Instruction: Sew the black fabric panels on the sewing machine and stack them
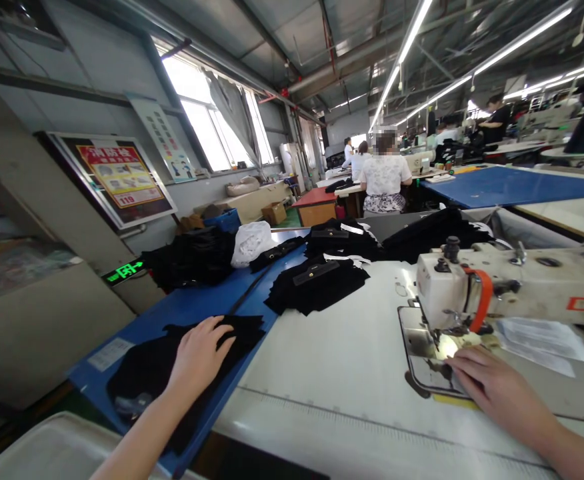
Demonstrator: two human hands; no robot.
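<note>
Reaching lower left, the left hand (199,357) lies spread flat on a black fabric piece (147,373); right hand (492,387) rests, fingers loosely extended, at the sewing machine (452,287) plate. Lifting one ply only seems wise.

bare white tabletop (342,373) between hands, sewing machine (472,287) blocking right

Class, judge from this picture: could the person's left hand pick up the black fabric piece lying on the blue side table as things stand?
Probably yes: the left hand already rests flat on the black fabric piece, with nothing lying over it.

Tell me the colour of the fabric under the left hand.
Black fabric, under the left hand; head view.
</note>
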